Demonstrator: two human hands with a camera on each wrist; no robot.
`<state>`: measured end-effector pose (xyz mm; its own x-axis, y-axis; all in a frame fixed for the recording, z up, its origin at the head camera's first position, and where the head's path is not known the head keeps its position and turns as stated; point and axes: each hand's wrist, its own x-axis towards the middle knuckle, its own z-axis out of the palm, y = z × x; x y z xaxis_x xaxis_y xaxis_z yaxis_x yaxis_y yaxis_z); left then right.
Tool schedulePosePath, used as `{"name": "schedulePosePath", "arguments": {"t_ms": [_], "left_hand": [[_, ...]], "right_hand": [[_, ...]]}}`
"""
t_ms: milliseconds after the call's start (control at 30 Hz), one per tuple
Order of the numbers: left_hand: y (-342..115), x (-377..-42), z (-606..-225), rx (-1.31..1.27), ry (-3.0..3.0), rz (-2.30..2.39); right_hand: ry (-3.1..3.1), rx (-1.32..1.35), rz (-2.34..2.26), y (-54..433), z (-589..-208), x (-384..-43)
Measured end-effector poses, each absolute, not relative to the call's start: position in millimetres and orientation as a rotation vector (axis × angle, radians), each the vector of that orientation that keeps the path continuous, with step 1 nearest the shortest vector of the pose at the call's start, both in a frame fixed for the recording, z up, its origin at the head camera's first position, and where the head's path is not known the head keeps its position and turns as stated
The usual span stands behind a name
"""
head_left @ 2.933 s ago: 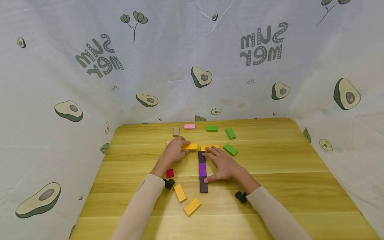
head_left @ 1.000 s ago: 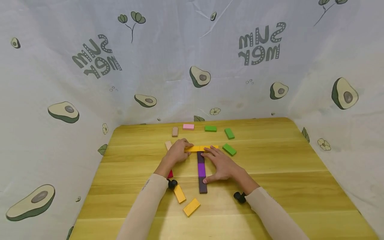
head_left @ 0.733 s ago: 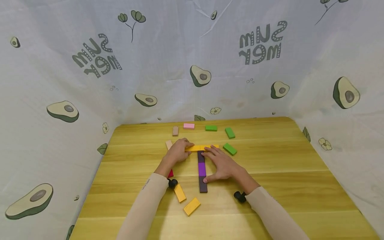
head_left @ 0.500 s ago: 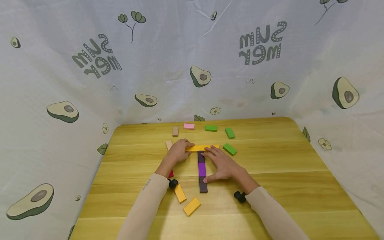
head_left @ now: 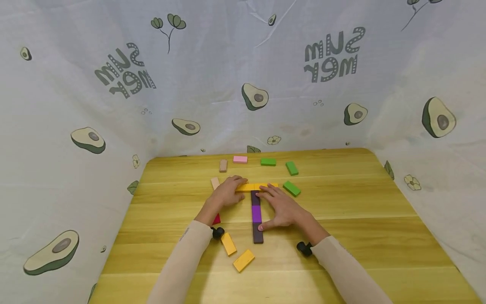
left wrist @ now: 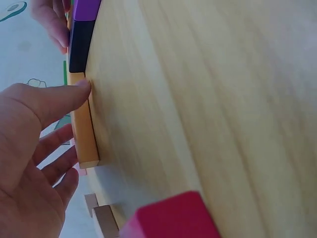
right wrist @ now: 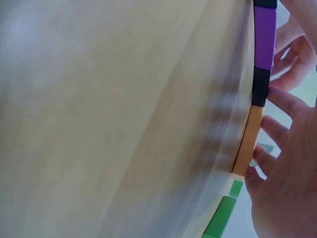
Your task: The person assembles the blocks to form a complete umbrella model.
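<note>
Yellow blocks lie end to end in a crosswise row, and a column of dark, purple and dark blocks runs from their joint toward me. My left hand [head_left: 226,193] straddles the left yellow block [head_left: 246,188], thumb along its near side and fingers at its far side; the left wrist view shows the thumb across this block [left wrist: 86,136]. My right hand [head_left: 282,208] is spread. Its thumb meets the nearer dark block [head_left: 257,236], its index finger the farther dark block [head_left: 255,197], beyond the purple block [head_left: 256,213]. Other fingertips rest on the right yellow block [right wrist: 249,139].
Behind the row lie a pink block [head_left: 240,159], a tan block [head_left: 223,166] and several green blocks [head_left: 291,188]. A pale block [head_left: 214,182] and a red block [head_left: 217,219] sit by my left arm. Loose yellow blocks [head_left: 244,260] lie in front. A printed cloth [head_left: 212,105] encloses the table.
The left hand has slid the left yellow block rightward, closing the gap to the right one. Its fingers now stand slightly wider around the block. The right hand has kept its place.
</note>
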<state>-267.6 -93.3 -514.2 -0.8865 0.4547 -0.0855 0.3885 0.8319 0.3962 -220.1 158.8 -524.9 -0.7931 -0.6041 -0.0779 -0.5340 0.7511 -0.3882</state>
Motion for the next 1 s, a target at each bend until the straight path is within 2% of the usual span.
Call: {"name": "schedulePosePath", "arguments": {"t_ms": [533,1000], "left_hand": [[-91.2,-238.5,-499.5,0.868,2.777,0.384],[-69.8,-225.4,-502.3,0.78,2.718,0.152]], "right_hand": [[2.755,-0.885,-0.518,159.6,-526.1,-219.7],[2.761,-0.906,-0.539,160.6,-527.2,-219.7]]}}
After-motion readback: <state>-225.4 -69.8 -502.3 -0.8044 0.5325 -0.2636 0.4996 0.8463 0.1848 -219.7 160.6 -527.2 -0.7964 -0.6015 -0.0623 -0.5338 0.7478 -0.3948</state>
